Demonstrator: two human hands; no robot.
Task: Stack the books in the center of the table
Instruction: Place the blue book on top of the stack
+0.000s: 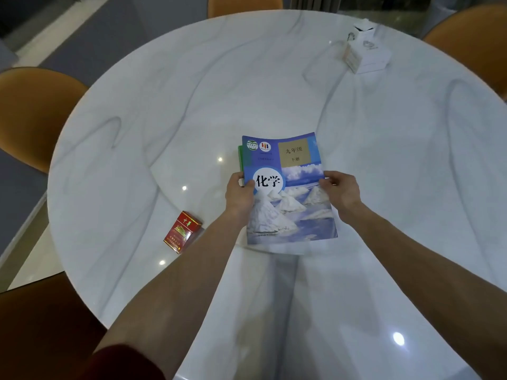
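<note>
A blue chemistry textbook [290, 193] with white mounds on its cover lies on top of a green-edged book [241, 159], of which only a strip shows at the upper left. Both sit near the middle of the round white marble table [164, 119]. My left hand [240, 194] grips the stack's left edge, thumb on the blue cover. My right hand [340, 190] holds the right edge, fingers curled over it. Whether more books lie underneath is hidden.
A red cigarette pack [182, 232] lies on the table left of my left forearm. A white box [366, 52] stands at the far right of the table. Orange-brown chairs [33, 113] ring the table at the left, back and right.
</note>
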